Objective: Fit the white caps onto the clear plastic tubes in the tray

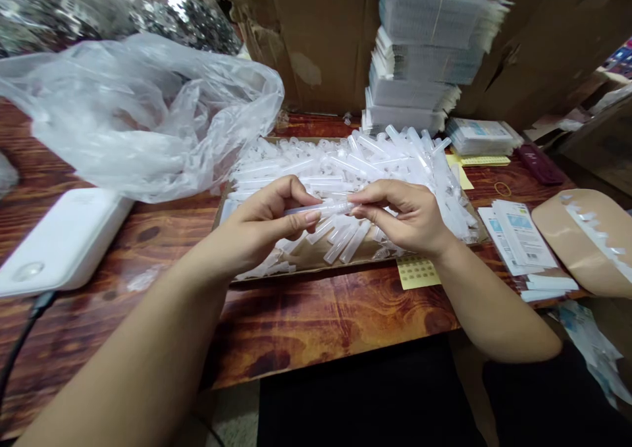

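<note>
Both my hands hold one small clear plastic tube (330, 207) level above a shallow cardboard tray (316, 255). My left hand (269, 222) pinches the tube's left end between thumb and fingers. My right hand (402, 215) pinches its right end with fingers curled. The tray beneath is heaped with several identical clear tubes (375, 164). A yellow sticker sheet (417, 273) lies just under my right wrist at the tray's front edge.
A crumpled clear plastic bag (143, 114) lies at the left, a white flat device (64, 239) with a black cable before it. Stacks of packets (424, 58) stand behind against cardboard. Printed leaflets (521, 236) and a tan board (582, 243) lie right.
</note>
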The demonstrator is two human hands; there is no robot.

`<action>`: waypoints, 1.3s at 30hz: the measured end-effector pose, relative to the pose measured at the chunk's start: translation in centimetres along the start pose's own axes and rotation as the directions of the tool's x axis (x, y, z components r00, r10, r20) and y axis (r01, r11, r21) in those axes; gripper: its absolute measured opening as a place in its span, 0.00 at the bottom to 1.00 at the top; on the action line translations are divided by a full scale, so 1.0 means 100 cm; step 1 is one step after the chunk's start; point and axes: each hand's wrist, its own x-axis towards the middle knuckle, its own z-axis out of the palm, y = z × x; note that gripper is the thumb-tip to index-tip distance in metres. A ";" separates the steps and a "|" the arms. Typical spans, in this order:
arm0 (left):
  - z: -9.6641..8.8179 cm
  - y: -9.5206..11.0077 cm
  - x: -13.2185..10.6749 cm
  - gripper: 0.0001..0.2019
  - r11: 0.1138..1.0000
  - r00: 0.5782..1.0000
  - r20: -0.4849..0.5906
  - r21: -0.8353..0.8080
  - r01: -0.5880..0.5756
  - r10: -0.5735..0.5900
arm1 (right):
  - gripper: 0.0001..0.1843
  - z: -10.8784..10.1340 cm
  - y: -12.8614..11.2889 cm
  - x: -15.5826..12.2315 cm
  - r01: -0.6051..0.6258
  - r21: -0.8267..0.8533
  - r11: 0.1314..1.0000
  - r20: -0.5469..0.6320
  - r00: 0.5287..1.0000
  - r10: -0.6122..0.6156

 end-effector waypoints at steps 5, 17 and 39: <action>-0.001 -0.001 0.001 0.18 0.999 0.999 0.035 -0.013 0.033 -0.033 | 0.06 -0.001 -0.001 0.001 0.096 -0.174 0.980 0.071 0.994 -0.084; 0.003 -0.003 0.002 0.21 0.995 0.994 0.068 -0.034 0.090 -0.088 | 0.12 0.002 -0.014 -0.001 0.044 -0.294 0.955 0.187 0.982 0.013; 0.016 -0.003 -0.015 0.12 0.811 0.943 0.017 0.504 -0.296 0.333 | 0.29 0.021 -0.020 0.000 -0.592 0.273 0.758 0.235 0.805 0.544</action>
